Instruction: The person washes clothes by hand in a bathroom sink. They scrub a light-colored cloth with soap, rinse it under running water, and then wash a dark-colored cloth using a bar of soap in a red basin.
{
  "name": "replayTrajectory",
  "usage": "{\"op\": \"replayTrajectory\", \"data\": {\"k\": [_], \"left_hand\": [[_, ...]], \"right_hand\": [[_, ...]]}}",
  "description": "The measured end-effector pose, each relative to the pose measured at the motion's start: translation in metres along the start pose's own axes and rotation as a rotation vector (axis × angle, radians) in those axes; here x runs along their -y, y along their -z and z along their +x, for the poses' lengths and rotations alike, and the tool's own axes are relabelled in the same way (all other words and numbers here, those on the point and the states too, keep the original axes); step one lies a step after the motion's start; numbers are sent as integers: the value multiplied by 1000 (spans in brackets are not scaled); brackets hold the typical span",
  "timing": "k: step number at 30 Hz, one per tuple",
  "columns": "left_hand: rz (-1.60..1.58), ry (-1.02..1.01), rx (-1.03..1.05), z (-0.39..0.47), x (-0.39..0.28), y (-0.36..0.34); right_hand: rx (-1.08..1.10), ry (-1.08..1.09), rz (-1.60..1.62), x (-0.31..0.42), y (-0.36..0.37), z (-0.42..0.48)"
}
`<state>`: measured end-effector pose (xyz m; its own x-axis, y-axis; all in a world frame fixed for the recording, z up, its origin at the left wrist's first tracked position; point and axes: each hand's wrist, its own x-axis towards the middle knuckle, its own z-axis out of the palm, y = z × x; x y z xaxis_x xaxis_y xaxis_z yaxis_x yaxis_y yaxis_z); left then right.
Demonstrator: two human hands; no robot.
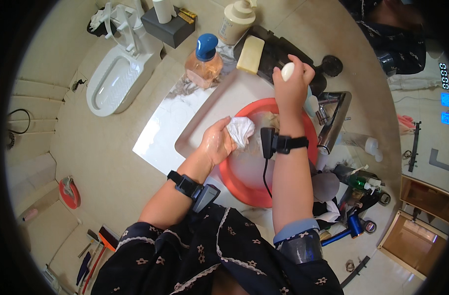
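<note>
My left hand (219,142) holds a wet, bunched white cloth (241,131) over the left rim of a red plastic basin (243,191). Cloudy water (250,169) fills the basin, and a beige cloth (272,120) shows in it, partly covered by my right forearm. Past the basin's far rim, my right hand (292,83) grips a small white bar of soap (287,71) between thumb and fingers. Just left of that hand, a larger pale yellow soap bar (251,54) lies at the end of a black tray (270,48).
The basin sits in a white sink (198,125) beside a chrome faucet (333,121). A blue-topped pump bottle (204,62) and a cream pump bottle (238,22) stand behind. Bottles and a blue hair dryer (351,226) crowd the right counter. A squat toilet (117,81) lies left.
</note>
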<state>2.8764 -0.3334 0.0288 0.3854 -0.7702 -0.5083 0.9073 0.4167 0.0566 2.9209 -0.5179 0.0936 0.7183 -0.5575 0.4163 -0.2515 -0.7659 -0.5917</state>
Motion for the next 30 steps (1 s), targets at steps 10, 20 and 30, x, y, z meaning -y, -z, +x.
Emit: {"op": "replayTrajectory", "data": {"k": [10,20,30], "left_hand": [[63,15,-19,-8,-11,-1],[205,53,211,-3,-7,-12],[737,70,-74,-15,5,0]], "right_hand": [[296,-75,-342,-41,-42,29],[695,-225,433,12,9,-46],[766,-624,617,-40,70,-130]]}}
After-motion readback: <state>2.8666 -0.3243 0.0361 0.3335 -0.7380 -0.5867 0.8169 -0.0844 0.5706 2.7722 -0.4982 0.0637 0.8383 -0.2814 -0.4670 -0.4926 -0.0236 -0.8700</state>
